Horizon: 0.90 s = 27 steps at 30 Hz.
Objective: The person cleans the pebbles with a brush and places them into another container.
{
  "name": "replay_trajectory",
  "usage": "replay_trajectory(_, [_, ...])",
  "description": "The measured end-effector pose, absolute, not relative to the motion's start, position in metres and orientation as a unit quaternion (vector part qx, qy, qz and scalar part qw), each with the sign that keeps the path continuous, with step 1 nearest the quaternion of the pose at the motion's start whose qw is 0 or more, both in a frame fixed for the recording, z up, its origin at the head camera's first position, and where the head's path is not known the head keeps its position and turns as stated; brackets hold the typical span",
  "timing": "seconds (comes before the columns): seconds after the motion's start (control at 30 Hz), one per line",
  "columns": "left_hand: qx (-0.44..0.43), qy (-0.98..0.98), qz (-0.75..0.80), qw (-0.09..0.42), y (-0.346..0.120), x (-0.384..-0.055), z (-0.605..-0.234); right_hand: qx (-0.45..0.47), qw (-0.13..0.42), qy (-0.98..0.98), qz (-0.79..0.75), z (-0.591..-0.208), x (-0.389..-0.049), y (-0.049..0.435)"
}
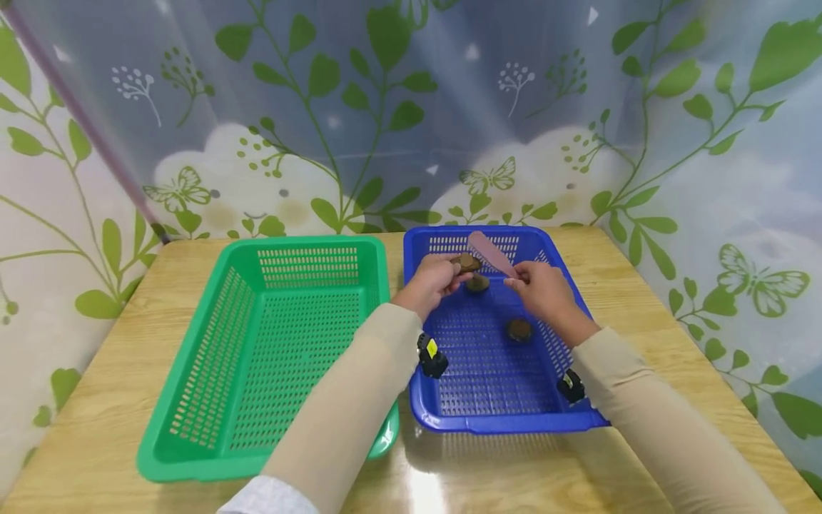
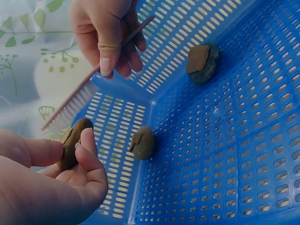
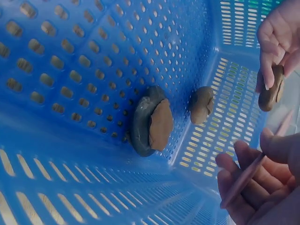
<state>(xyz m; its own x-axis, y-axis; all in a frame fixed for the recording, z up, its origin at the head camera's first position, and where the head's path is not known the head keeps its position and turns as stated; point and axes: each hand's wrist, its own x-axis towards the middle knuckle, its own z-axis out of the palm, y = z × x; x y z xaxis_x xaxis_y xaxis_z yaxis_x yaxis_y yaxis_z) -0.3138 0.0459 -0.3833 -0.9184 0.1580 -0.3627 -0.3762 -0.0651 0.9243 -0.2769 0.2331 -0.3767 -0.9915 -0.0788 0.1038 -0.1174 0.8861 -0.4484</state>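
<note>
My left hand [image 1: 433,282] pinches a brown stone [image 2: 74,143] between thumb and fingers, above the far left part of the blue basket [image 1: 507,423]. A brown patch like mud clings to the stone. My right hand [image 1: 544,289] grips the handle of a pink brush [image 1: 491,253]. Its pale bristles show in the left wrist view, close to the held stone; whether they touch cannot be told. Inside the basket lie a small tan stone [image 3: 202,105] below my left hand and a larger dark grey stone [image 3: 143,124] nearer me, each bearing a brown patch.
A green basket [image 1: 276,469] stands on the wooden table [image 1: 90,428] to the left of the blue one. Behind the table hangs a cloth [image 1: 359,157] printed with leaves and butterflies. Both baskets have raised slotted walls.
</note>
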Motion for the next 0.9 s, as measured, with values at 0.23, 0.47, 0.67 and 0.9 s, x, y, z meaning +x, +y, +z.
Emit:
replay_trajectory(0.23, [-0.086, 0.655, 0.725, 0.193, 0.0460, -0.3150, -0.3811, 0.044, 0.071, -0.959, 0.269, -0.3736, -0.2780, 0.2340])
replay_trajectory(0.47, [-0.083, 0.658, 0.722, 0.196, 0.0457, -0.3141, -0.3824, 0.095, 0.052, -0.955, 0.277, -0.3777, -0.2796, 0.2313])
replay_trajectory(0.67, [-0.090, 0.663, 0.721, 0.179, 0.0468, -0.3133, -0.3845, 0.146, 0.018, -0.954, 0.263, -0.3822, -0.2809, 0.2314])
replay_trajectory(0.9, [-0.100, 0.656, 0.729, 0.164, 0.0468, -0.3137, -0.3859, 0.183, -0.010, -0.952, 0.243, -0.3810, -0.2824, 0.2317])
